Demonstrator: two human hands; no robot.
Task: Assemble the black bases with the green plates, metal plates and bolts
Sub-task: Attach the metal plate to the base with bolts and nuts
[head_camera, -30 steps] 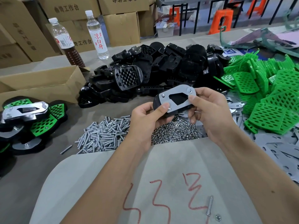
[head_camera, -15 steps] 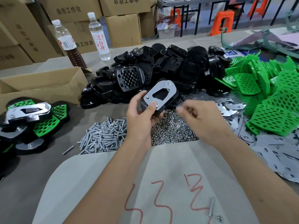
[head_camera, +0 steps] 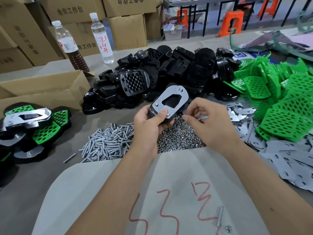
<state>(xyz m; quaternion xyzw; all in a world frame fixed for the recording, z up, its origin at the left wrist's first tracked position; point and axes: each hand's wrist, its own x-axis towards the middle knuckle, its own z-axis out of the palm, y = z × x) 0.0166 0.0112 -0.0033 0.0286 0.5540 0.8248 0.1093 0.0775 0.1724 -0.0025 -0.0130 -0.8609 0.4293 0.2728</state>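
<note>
The left hand (head_camera: pixel 149 122) grips a black base (head_camera: pixel 162 114) with a metal plate (head_camera: pixel 171 102) bolted on top, thumb pressed on the plate's near end, above a pile of nuts (head_camera: pixel 179 139). The right hand (head_camera: pixel 208 121) hovers just right of it with fingertips pinched; whether they hold anything cannot be told. Loose bolts (head_camera: pixel 108 145) lie heaped at near left, black bases (head_camera: pixel 169 72) behind, green plates (head_camera: pixel 279 102) far right, flat metal plates (head_camera: pixel 291 156) near right. Two bottles (head_camera: pixel 101 38) stand far left beside a cardboard box (head_camera: pixel 42 92). Finished assemblies (head_camera: pixel 32 126) are stacked at left.
</note>
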